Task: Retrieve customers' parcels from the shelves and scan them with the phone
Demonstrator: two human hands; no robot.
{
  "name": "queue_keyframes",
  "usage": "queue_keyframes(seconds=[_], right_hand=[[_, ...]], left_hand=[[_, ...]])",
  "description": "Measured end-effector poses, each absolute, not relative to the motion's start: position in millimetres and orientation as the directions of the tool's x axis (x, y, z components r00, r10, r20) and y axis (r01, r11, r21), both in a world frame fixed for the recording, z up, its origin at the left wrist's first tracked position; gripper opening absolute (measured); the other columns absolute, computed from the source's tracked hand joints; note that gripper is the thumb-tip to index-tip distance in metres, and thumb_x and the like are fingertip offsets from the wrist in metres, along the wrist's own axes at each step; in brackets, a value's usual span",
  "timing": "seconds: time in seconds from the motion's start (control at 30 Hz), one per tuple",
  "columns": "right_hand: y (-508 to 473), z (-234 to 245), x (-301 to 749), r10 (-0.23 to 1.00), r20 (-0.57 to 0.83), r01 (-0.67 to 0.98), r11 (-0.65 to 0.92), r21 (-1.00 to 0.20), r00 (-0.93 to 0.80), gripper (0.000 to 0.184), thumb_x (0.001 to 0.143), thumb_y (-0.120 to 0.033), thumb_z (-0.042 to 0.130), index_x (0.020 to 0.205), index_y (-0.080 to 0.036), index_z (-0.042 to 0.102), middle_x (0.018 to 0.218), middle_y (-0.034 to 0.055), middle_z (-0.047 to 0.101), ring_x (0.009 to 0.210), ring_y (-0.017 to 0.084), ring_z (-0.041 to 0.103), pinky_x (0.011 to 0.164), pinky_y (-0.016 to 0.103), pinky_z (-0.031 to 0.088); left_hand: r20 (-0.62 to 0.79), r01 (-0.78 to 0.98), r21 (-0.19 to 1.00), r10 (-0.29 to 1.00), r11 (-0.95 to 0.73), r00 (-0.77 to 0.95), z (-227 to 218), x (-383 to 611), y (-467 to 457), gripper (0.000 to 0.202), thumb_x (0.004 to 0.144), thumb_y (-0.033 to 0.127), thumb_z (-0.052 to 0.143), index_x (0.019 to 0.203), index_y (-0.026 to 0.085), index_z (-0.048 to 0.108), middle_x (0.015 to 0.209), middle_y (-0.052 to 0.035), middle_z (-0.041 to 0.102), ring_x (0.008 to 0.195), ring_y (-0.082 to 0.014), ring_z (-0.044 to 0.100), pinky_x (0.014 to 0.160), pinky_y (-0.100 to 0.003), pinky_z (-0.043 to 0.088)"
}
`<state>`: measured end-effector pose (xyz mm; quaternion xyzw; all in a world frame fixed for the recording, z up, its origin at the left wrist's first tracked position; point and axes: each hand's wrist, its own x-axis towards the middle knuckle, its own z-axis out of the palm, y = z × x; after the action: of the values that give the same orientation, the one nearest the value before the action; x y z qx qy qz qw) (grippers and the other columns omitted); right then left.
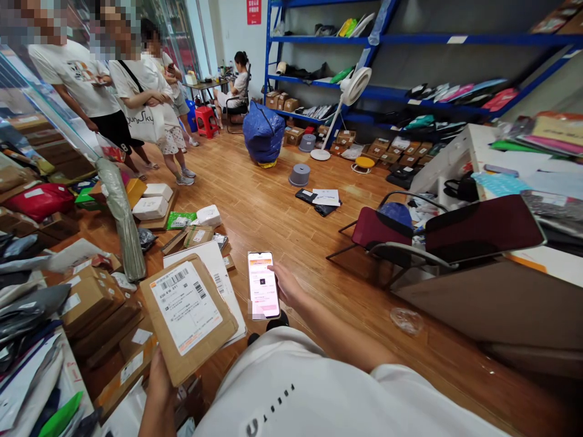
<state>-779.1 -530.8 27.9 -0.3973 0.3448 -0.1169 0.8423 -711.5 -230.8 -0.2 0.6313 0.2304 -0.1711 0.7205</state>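
My left hand (pixel 160 377) grips the lower left edge of a brown cardboard box (pixel 213 350), with part of the fingers hidden beneath it. A white shipping label (pixel 186 306) with barcodes covers much of the box's upper face. In front of me, my right hand (pixel 286 284) is closed around the right side of a smartphone (pixel 263 285). Its screen is lit, showing a pink and white page. Box and phone are held apart, side by side. Behind the box, a flat white package (pixel 214 267) lies partly covered.
Parcels (pixel 91 297) are heaped at the left. Several people stand at the back left; another sits by a desk. A blue sack (pixel 263 130), grey stool (pixel 299 175), black parcels (pixel 319 200) and folding chair (pixel 437 237) occupy the floor. Blue shelves (pixel 319 40) line the back wall.
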Motion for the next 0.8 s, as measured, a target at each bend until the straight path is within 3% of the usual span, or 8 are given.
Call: queue_keyframes(seconds=[0.33,0.5,0.63,0.8], right_hand=[[-537,27,-772,-0.476,-0.453,-0.044,0.652,-0.757,0.754,0.008,0.073,-0.026,0.065,0.078,-0.022,0.060,0.077,0.0010,0.072,0.074,0.021,0.067,0.068,0.030,0.050],[-552,23,-765,-0.502,-0.457,-0.013,0.663,-0.749,0.734,0.009,0.073,-0.027,0.066,0.079,-0.022,0.061,0.078,0.0003,0.072,0.074,0.020,0.066,0.068,0.029,0.050],[-575,19,-758,-0.501,-0.495,-0.014,0.693,-0.721,0.710,0.012,0.074,-0.031,0.067,0.078,-0.022,0.061,0.075,0.0004,0.072,0.074,0.021,0.066,0.068,0.029,0.051],[-630,8,-733,-0.414,-0.599,-0.117,0.749,-0.652,0.686,0.024,0.070,-0.039,0.076,0.076,-0.019,0.064,0.066,0.0020,0.069,0.061,0.019,0.064,0.059,0.029,0.049]], left_hand=[[-0.565,0.556,0.822,0.056,0.118,0.823,1,-700,-239,0.056,0.028,0.047,0.084,0.074,0.019,0.068,0.064,-0.0036,0.070,0.100,-0.0389,0.066,0.075,-0.040,0.059],[-0.510,0.510,0.857,-0.016,0.075,0.860,-7,-683,-254,0.052,0.036,0.043,0.085,0.079,0.018,0.069,0.077,-0.0047,0.075,0.110,-0.0367,0.063,0.087,-0.040,0.057],[-0.507,0.508,0.859,-0.037,0.059,0.861,-17,-663,-276,0.056,0.034,0.039,0.088,0.082,0.018,0.069,0.074,-0.0038,0.074,0.104,-0.0359,0.066,0.088,-0.041,0.056],[-0.502,0.506,0.861,-0.077,0.047,0.862,-18,-636,-326,0.058,0.038,0.049,0.087,0.083,0.018,0.069,0.082,-0.0056,0.075,0.109,-0.0371,0.064,0.086,-0.041,0.057]])
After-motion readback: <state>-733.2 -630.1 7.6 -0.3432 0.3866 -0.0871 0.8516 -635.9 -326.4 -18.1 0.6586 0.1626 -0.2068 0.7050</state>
